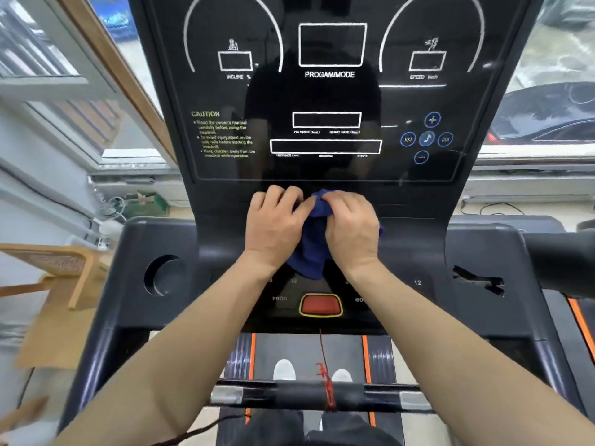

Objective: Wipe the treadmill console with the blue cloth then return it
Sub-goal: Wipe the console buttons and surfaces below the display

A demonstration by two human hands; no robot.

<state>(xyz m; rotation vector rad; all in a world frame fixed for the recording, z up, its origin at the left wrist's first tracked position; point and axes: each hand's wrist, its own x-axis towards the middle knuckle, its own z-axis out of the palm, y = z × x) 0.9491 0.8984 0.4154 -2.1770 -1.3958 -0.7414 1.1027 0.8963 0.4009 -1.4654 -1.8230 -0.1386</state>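
The black treadmill console (325,101) rises in front of me, its glossy panel printed with white display outlines and blue music buttons. Just below the panel's lower edge, both hands hold a bunched dark blue cloth (310,249). My left hand (275,225) grips the cloth's left side. My right hand (349,226) pinches its top and right side. The rest of the cloth hangs down between my wrists over the lower button area.
A red stop button (320,304) with a yellow rim sits below the cloth, and a red safety cord (325,375) hangs from it. A round cup holder (164,275) is at left. A handlebar (322,395) crosses near me. Windows flank the console; a wooden chair (61,272) stands at left.
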